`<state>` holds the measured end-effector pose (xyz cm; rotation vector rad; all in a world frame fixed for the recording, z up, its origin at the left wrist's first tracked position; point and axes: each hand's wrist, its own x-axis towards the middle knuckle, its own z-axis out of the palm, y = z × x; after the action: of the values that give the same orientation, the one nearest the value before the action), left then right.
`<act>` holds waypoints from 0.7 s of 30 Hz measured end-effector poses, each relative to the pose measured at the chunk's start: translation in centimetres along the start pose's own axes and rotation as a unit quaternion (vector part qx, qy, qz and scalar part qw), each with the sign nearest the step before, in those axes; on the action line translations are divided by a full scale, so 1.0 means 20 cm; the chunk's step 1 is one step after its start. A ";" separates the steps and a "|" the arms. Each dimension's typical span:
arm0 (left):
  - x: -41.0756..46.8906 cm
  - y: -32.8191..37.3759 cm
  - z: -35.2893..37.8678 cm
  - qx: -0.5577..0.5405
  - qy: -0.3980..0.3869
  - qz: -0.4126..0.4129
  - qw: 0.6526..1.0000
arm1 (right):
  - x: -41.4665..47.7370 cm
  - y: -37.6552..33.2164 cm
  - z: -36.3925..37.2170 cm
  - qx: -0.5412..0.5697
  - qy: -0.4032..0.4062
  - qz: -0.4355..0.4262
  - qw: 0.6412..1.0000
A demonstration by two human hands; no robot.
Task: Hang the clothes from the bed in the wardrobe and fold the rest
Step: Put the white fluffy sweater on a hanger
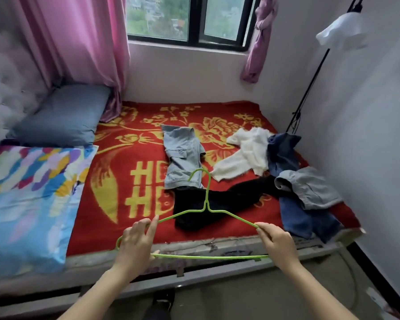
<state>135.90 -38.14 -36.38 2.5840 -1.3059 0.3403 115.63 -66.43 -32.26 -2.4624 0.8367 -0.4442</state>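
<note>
Clothes lie scattered over the red blanket (83, 227), and you hold a green hanger (205, 208) above that blanket's near edge; its long bottom bar runs parallel to the near edge, left to right, while its hook points away from you toward the blanket's far edge, the open end of the hook curling down to the left; your left hand (134, 241) grips the hanger's left end, fingers curled round the bend with the forefinger laid along the upper arm; your right hand (277, 241) pinches the right shoulder of the hanger, fingers closed on the wire; the frame lies nearly flat, tilted slightly up toward the hook. On the blanket's middle a pale denim garment (183, 155) lies with its long axis running near to far; a black garment (236, 197) sprawls near the middle of the near edge, stretching slantwise toward the blanket's right side and touching the denim's near end; a white top (245, 153) lies right of centre; along the blanket's right edge a dark navy garment (283, 151), a grey garment (310, 188) and blue jeans (303, 218) overlap in a heap, the jeans reaching the near right corner.
</note>
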 end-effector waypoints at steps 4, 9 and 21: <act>0.34 -0.18 0.17 -0.036 -0.003 0.010 0.999 | 0.38 -0.01 0.14 -0.027 -0.010 0.026 0.999; 0.79 -0.40 0.33 -0.054 -0.009 0.018 0.998 | 0.89 -0.05 0.29 -0.077 -0.072 0.067 0.992; 1.53 -0.30 0.77 -0.097 -0.153 0.021 0.983 | 1.52 0.30 0.38 -0.130 -0.109 0.148 0.974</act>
<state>160.01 -62.46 -42.31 2.5143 -1.4124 -0.1788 139.15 -87.29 -37.45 -2.4987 1.2052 0.0462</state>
